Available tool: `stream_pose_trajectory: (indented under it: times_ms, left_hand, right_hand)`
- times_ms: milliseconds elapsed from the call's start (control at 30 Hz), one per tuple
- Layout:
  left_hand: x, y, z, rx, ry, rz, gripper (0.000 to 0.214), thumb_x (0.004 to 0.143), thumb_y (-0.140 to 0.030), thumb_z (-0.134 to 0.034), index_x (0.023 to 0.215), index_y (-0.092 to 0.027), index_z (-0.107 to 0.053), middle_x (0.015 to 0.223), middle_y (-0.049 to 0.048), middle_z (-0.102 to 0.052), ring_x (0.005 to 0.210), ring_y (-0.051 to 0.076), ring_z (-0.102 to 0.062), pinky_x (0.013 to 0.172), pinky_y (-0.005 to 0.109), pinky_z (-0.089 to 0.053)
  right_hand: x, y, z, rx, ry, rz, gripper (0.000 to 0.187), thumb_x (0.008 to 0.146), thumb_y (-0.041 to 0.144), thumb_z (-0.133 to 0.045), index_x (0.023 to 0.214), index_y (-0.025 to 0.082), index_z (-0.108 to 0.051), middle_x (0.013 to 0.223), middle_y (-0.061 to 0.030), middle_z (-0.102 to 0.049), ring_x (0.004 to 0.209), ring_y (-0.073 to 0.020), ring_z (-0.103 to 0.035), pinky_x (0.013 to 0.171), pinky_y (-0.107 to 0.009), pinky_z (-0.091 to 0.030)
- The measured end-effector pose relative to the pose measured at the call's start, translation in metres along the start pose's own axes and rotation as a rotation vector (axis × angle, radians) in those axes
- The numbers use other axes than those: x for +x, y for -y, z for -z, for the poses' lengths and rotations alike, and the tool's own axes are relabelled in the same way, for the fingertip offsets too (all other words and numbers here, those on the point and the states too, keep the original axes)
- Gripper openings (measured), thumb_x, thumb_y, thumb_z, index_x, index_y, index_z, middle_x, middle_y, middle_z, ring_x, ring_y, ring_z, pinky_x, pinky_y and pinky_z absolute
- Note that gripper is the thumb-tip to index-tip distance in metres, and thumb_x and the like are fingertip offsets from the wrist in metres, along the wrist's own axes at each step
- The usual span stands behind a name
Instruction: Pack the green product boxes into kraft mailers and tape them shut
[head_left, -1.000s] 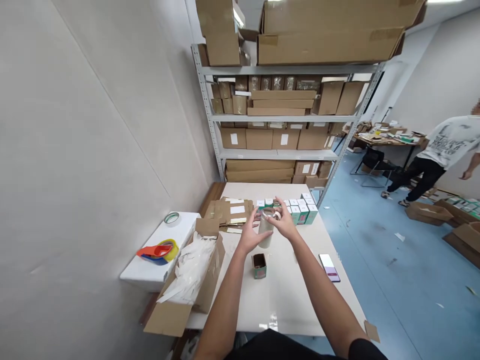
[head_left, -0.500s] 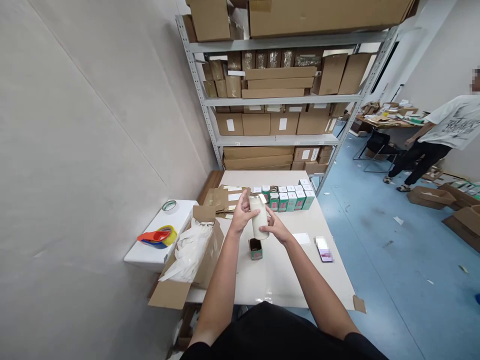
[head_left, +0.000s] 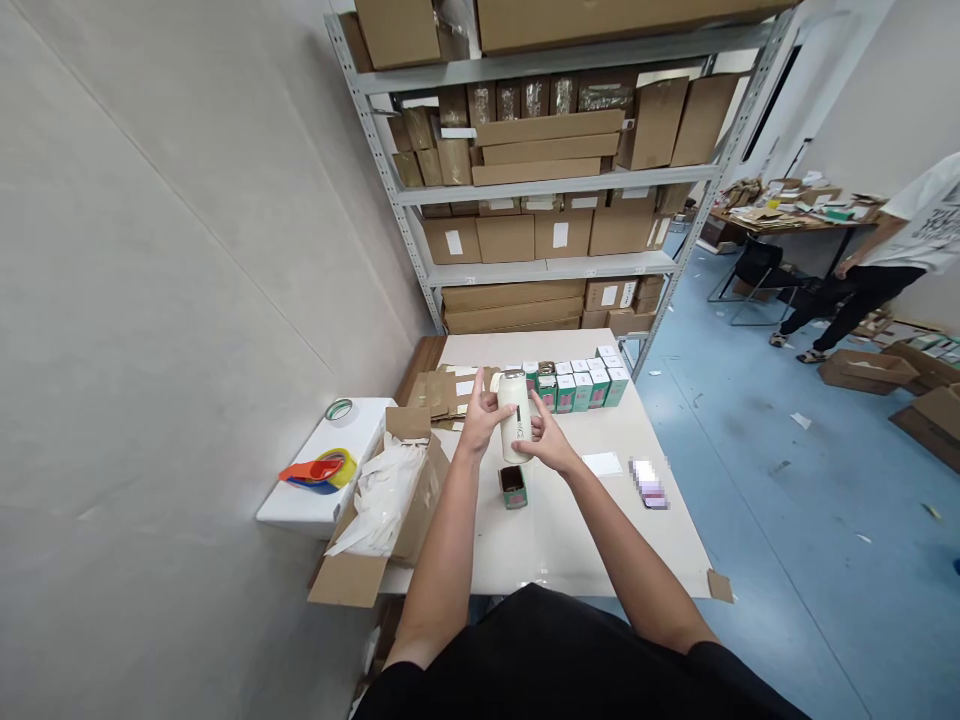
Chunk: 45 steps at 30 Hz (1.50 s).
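Both my hands hold a cream-white cylindrical bottle point(head_left: 514, 418) upright above the white table point(head_left: 570, 530). My left hand point(head_left: 480, 420) grips its left side and my right hand point(head_left: 546, 440) wraps its lower right side. Directly below the bottle stands a small open green box point(head_left: 514, 487). Behind the bottle, a row of several closed green-and-white boxes point(head_left: 581, 380) lines the table's far part.
Flat cardboard pieces point(head_left: 442, 392) lie at the table's far left. An open carton with white wrapping point(head_left: 386, 505) and a tape dispenser point(head_left: 319, 470) sit left. A phone point(head_left: 649, 482) and a white card point(head_left: 604, 464) lie right. Shelving with cartons point(head_left: 540, 200) stands behind. A person point(head_left: 885, 260) stands far right.
The bottle was raised and turned upright between my hands. My right hand shifted from its top to its lower side. The view tilted down a little.
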<state>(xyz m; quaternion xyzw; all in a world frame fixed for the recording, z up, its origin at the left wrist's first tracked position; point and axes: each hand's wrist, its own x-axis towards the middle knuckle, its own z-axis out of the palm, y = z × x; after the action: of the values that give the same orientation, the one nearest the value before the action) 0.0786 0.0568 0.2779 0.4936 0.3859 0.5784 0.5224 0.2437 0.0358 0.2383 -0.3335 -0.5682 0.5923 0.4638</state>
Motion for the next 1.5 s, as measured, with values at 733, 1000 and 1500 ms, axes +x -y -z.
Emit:
stream_pose_trajectory:
  times_ms: [733, 1000, 1500]
  left_hand:
    - [-0.001, -0.017, 0.001, 0.018, -0.012, -0.017, 0.135, 0.074, -0.042, -0.09, 0.167, -0.029, 0.008, 0.125, 0.012, -0.071, 0.112, 0.026, -0.069, 0.097, 0.042, -0.056]
    - [0.0, -0.015, 0.008, 0.08, -0.056, -0.017, 0.135, 0.069, -0.041, -0.094, 0.168, -0.025, -0.003, 0.125, 0.0129, -0.071, 0.112, 0.028, -0.069, 0.1, 0.043, -0.055]
    - [-0.001, -0.006, 0.016, 0.113, -0.004, -0.026, 0.126, 0.071, -0.046, -0.091, 0.167, -0.028, -0.013, 0.142, 0.0139, -0.062, 0.126, 0.028, -0.063, 0.107, 0.04, -0.051]
  right_hand:
    - [-0.005, 0.011, -0.019, -0.133, -0.061, 0.074, 0.122, 0.072, 0.04, -0.085, 0.167, 0.032, -0.008, 0.107, -0.0043, -0.068, 0.094, -0.0233, -0.068, 0.085, -0.04, -0.057]
    - [-0.008, 0.01, -0.023, -0.235, -0.096, 0.035, 0.128, 0.068, 0.034, -0.087, 0.167, 0.033, -0.005, 0.115, -0.005, -0.067, 0.103, -0.0251, -0.067, 0.095, -0.043, -0.055]
    - [-0.014, -0.004, -0.025, -0.255, -0.164, -0.016, 0.131, 0.066, 0.037, -0.09, 0.167, 0.031, -0.007, 0.111, -0.0041, -0.068, 0.096, -0.0239, -0.068, 0.089, -0.04, -0.056]
